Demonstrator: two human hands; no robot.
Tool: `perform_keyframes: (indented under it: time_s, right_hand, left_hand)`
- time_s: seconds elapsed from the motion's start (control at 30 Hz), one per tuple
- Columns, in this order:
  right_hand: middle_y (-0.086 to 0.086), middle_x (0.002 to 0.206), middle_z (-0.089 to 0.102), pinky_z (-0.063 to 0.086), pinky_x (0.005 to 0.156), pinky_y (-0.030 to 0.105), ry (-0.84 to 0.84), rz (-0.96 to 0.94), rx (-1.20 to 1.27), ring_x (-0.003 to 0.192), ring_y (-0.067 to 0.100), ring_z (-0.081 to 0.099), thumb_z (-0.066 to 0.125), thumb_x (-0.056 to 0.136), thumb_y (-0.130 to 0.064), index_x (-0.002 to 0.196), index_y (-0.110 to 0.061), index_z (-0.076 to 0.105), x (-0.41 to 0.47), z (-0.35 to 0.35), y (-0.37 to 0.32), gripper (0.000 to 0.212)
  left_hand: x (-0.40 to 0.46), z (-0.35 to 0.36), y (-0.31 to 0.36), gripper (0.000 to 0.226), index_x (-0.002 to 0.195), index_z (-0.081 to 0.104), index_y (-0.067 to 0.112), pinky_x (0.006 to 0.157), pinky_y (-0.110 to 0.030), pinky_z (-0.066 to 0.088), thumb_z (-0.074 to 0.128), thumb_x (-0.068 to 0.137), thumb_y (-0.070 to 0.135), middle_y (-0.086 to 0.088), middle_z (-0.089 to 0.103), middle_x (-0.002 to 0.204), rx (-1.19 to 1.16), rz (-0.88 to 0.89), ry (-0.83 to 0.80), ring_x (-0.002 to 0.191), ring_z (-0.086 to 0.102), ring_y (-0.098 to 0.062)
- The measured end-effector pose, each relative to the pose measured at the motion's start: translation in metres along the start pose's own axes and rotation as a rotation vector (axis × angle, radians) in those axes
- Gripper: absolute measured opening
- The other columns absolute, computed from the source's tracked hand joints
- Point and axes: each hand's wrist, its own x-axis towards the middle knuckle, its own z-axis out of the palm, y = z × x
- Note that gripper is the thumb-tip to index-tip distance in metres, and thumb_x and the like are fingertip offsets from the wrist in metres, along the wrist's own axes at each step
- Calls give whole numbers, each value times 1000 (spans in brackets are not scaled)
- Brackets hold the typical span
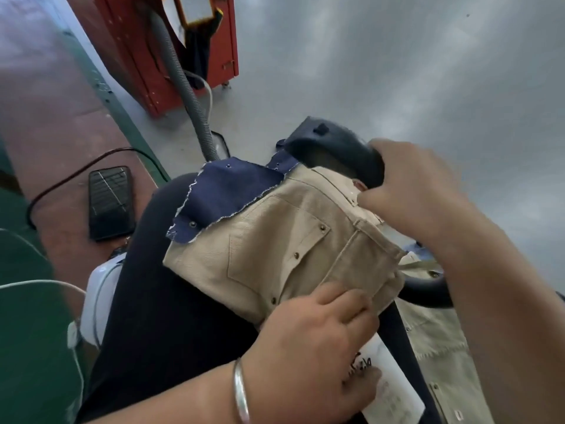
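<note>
A beige garment piece point(284, 246) with a pocket and small rivets lies over a dark padded form point(159, 301). A scrap of navy denim point(223, 194) lies across its upper left corner. My left hand point(318, 344), a metal bangle on its wrist, presses on the near edge of the beige cloth, fingers bent over the hem. My right hand point(409, 191) grips the handle of a dark iron-like tool point(333, 148) at the far end of the cloth. The tool's underside is hidden by the cloth and my hand.
A black phone point(111, 203) with a dark cable lies on the reddish surface at left. A grey ribbed hose point(183, 84) rises toward a red metal frame point(146, 53). White paper with writing point(388, 390) and more beige cloth point(443, 341) sit at lower right.
</note>
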Motion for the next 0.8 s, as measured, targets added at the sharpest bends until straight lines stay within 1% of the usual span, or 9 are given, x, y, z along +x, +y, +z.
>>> perform_keyframes:
  time_s: [0.1, 0.17, 0.23, 0.33, 0.4, 0.47, 0.57, 0.7, 0.8]
  right_hand:
    - [2, 70, 62, 48, 62, 36, 42, 45, 83, 69, 32, 65, 67, 72, -13, 84, -29, 55, 14, -15, 16, 23]
    - [2, 58, 64, 53, 50, 35, 70, 53, 191, 52, 21, 68, 68, 62, -25, 80, -38, 58, 2, -29, 30, 24]
    - [-9, 58, 67, 50, 37, 30, 33, 73, 213, 39, 12, 63, 63, 50, -41, 83, -48, 59, -22, -43, 47, 34]
    - [-8, 63, 68, 52, 36, 31, -72, 116, 89, 43, 14, 65, 69, 49, -53, 92, -51, 60, -52, -59, 89, 45]
    - [-18, 69, 67, 50, 36, 24, -82, 98, -108, 49, 2, 63, 75, 53, -63, 97, -56, 58, -65, -65, 109, 48]
    - [-34, 73, 61, 45, 34, 18, -121, 84, -259, 45, -3, 57, 68, 50, -53, 92, -61, 53, -69, -62, 101, 46]
    - [-38, 75, 58, 47, 36, 34, -171, 20, -283, 41, -1, 51, 52, 44, -46, 82, -61, 50, -69, -55, 60, 41]
    - [-34, 71, 59, 52, 50, 44, -284, -27, -237, 48, 12, 57, 55, 46, -36, 85, -55, 51, -50, -50, 17, 44]
    - [-27, 65, 62, 50, 45, 33, -349, -49, -152, 41, 10, 58, 68, 60, -25, 82, -41, 56, -24, -47, -1, 30]
  left_hand:
    - [-3, -1, 1, 36, 101, 67, 22, 67, -29, 51, 62, 76, 47, 11, 60, 112, -7, 7, 11, 97, 56, -11]
    - [-4, -2, 1, 37, 104, 67, 20, 65, -29, 51, 63, 77, 45, 8, 60, 112, -8, 2, 42, 97, 57, -12]
    - [-2, -3, 3, 38, 106, 66, 21, 60, -28, 52, 61, 77, 45, 7, 60, 111, -5, -42, 76, 94, 58, -11]
    - [5, -2, 11, 41, 100, 67, 21, 52, -26, 51, 52, 72, 47, 5, 63, 103, 29, -100, 57, 86, 61, -12]
    - [9, 4, 15, 45, 99, 70, 19, 48, -24, 48, 51, 68, 46, 2, 66, 100, 118, -103, 27, 79, 61, -14]
    - [13, 11, 16, 49, 100, 72, 15, 50, -26, 48, 57, 66, 45, -2, 68, 98, 201, -89, 51, 76, 61, -15]
    - [14, 14, 14, 50, 100, 72, 12, 57, -26, 48, 60, 65, 45, -3, 67, 96, 187, -79, 81, 76, 60, -16]
    - [11, 10, 9, 45, 100, 68, 19, 63, -21, 43, 59, 68, 49, 3, 62, 97, 143, -103, 43, 81, 56, -13]
    - [10, 6, 8, 35, 100, 64, 19, 64, -24, 48, 56, 76, 43, 3, 59, 99, 70, -138, 68, 84, 56, -14]
